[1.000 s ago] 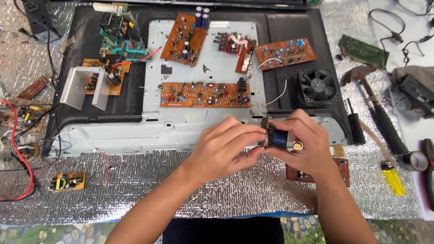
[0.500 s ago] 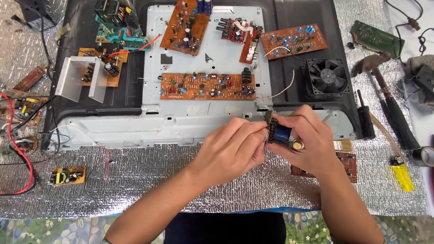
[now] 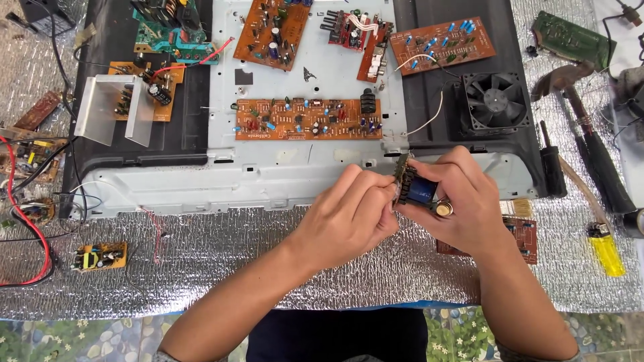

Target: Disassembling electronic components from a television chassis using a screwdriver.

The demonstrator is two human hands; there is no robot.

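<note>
Both hands meet over the near edge of a grey metal chassis plate (image 3: 282, 177). My right hand (image 3: 463, 208) cradles a small circuit board with a blue block part (image 3: 419, 191) and a round brass-coloured piece, held on edge. My left hand (image 3: 349, 218) pinches the board's left edge with its fingertips. Beyond the hands, a long orange circuit board (image 3: 308, 119) lies flat on the plate.
More circuit boards (image 3: 443, 45) and a black fan (image 3: 496, 100) lie at the back. A hammer (image 3: 590, 141), a yellow lighter (image 3: 606, 251) and a small brown board (image 3: 523, 234) are at the right. Red wires (image 3: 20, 201) and a small yellow board (image 3: 100, 257) sit left on silver foil matting.
The view has shifted so the table contents sit higher in frame. The hands stay together on the small board, with only slight finger movement.
</note>
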